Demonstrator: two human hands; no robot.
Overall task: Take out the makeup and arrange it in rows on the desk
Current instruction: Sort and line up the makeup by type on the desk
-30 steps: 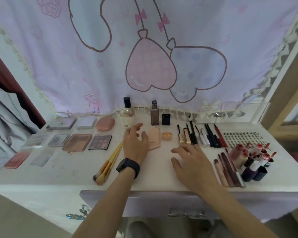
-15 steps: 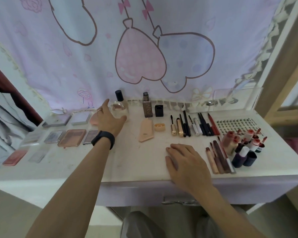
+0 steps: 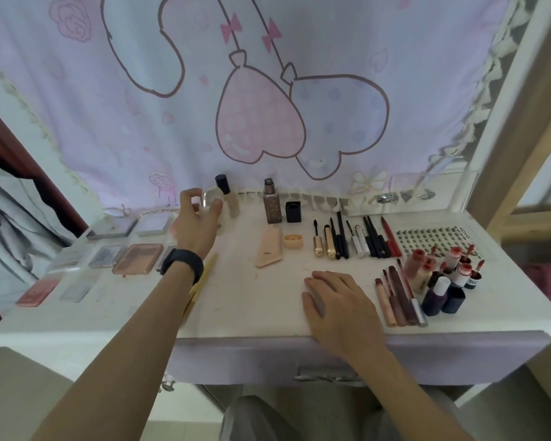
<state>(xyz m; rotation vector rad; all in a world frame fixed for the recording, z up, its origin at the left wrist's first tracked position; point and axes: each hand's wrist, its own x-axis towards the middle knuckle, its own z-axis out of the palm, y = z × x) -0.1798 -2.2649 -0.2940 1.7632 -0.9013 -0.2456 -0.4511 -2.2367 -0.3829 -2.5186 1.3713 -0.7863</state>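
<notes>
Left hand (image 3: 198,222) is curled about the black-capped clear bottle (image 3: 225,197) at the back edge of the table (image 3: 252,300). Right hand (image 3: 341,302) is laid flat and empty near the front edge. Row tidying is judged under way; the clear bottle is to be stood in line beside the brown bottle (image 3: 271,205).

White worktop (image 3: 252,300): eyeshadow palettes (image 3: 137,258) in rows left; foundation bottle (image 3: 272,206) at back; mascaras (image 3: 323,243), pencils (image 3: 376,240) centre-right; lash sheet (image 3: 433,238), lip tubes (image 3: 398,294) right.

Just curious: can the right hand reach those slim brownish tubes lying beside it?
Probably yes: the right hand rests open on the desk, and only bare surface separates it from the brownish tubes.
</notes>
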